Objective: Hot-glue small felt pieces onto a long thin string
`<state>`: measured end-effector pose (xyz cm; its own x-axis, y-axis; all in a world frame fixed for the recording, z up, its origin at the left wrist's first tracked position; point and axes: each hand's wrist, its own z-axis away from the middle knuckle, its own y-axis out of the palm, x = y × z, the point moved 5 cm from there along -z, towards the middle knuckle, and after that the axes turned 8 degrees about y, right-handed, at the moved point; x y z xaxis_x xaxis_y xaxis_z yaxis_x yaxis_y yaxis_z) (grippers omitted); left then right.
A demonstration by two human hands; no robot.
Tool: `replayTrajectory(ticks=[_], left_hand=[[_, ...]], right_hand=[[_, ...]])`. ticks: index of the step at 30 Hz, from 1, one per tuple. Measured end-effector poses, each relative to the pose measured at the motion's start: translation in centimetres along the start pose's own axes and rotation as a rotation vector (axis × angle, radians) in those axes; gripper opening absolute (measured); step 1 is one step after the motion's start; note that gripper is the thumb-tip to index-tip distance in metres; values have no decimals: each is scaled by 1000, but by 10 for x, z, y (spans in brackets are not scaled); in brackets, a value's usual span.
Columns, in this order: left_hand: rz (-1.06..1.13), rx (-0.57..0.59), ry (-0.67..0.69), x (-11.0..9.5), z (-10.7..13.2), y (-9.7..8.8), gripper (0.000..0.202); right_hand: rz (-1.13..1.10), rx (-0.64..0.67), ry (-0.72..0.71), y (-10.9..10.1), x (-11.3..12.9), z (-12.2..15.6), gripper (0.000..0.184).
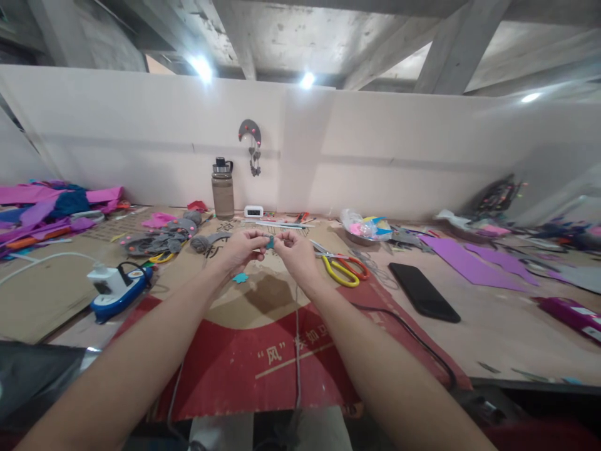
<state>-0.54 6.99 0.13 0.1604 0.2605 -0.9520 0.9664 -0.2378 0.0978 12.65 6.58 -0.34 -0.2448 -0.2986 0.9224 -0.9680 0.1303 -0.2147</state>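
Observation:
Between the fingertips of both hands is a small teal felt piece (270, 242), held above the cardboard. My left hand (247, 249) pinches it from the left, and my right hand (295, 252) pinches it from the right. Its exact shape is mostly covered by the fingers. Below my left hand, a light-blue flower-shaped cutout (241, 278) lies on the red and brown cardboard sheet (225, 363). To the right of my right hand lie scissors with yellow handles (342, 273) and scissors with orange handles (360, 268).
A blue power strip (119, 297) with a white plug sits left. A water bottle (222, 191) and a small white clock (254, 212) stand by the wall. Right are a black phone (422, 291) and purple felt sheets (469, 263). A grey moon ornament (250, 131) hangs behind.

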Motion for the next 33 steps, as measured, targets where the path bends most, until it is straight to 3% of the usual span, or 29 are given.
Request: replayTrajectory(ticks=[8,14,18,23,25,29,33], left_hand=[[-1,3,14,-1,1,2,22],[-65,-31,14,12,-5,-5,18],[-10,7,-14,15,-6,-4,18],[103,102,-27,7,-4,-3,41],[78,63,-53,11,-6,-10,42],[-29,-94,-109,24,-10,-27,18],[-18,-91,-115,28,-10,-27,19]], right_hand=[[-23,1,-22,2,2,2,22],[-1,-7,-5,6,-6,-1,20],[-46,-3,29,5,-11,-6,18],[-157,-5,169,-3,-16,-11,16],[-150,-8,194,-5,-17,-12,17],[-145,-11,183,-5,-19,-13,20],[-118,-13,176,-5,-19,-13,21]])
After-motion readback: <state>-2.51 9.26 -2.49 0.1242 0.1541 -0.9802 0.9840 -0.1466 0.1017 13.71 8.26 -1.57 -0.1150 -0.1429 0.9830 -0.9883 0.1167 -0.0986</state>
